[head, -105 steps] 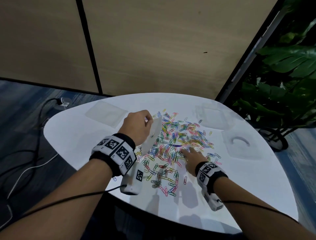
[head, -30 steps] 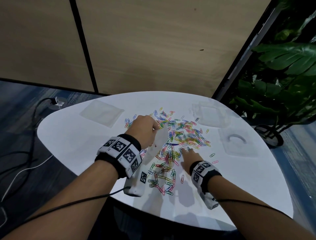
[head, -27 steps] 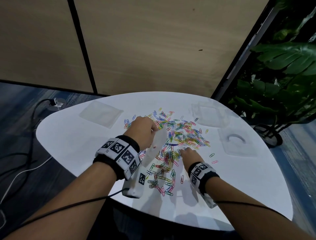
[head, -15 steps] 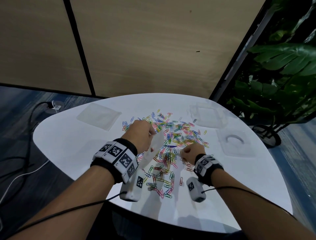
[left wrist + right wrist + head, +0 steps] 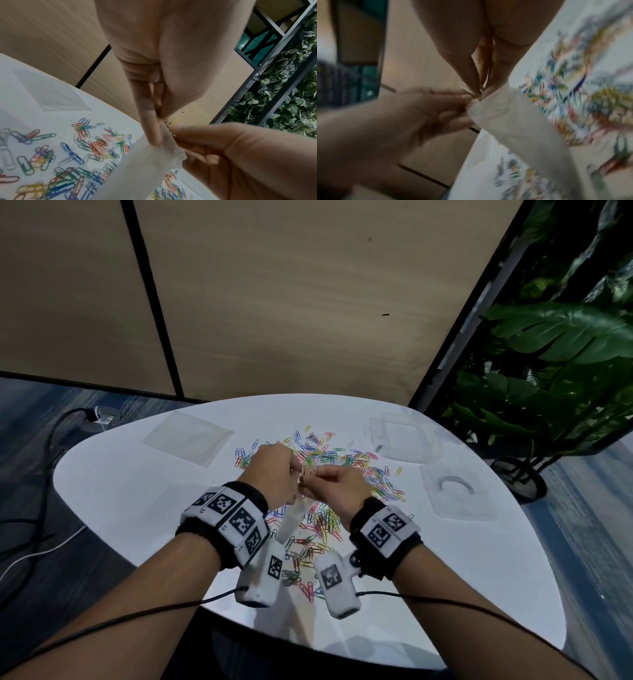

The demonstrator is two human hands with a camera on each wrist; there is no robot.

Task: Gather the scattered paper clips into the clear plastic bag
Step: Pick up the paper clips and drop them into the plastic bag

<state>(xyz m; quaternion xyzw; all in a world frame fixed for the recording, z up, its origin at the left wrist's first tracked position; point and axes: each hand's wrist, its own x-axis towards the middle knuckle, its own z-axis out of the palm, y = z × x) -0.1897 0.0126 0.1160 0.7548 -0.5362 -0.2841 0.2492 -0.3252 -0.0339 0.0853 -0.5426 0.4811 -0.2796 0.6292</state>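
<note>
Several coloured paper clips (image 5: 342,460) lie scattered over the middle of the white table (image 5: 137,474). My left hand (image 5: 297,477) is raised above them and pinches the top edge of the clear plastic bag (image 5: 290,520), which hangs down. In the left wrist view the left hand's fingers (image 5: 150,128) grip the bag (image 5: 137,169) at its mouth. My right hand (image 5: 317,474) meets it from the right and pinches a few paper clips (image 5: 465,86) right at the bag's mouth. The right wrist view is blurred. I cannot see what is inside the bag.
A flat clear bag (image 5: 188,438) lies at the table's back left. Two clear plastic containers (image 5: 404,440) (image 5: 457,491) stand at the right. A potted plant (image 5: 555,364) is beyond the right edge, and cables (image 5: 51,446) run over the floor on the left.
My right hand closed on some clips on the table, lifted them, and moved up and left to the bag's mouth. The left hand stayed raised with the bag.
</note>
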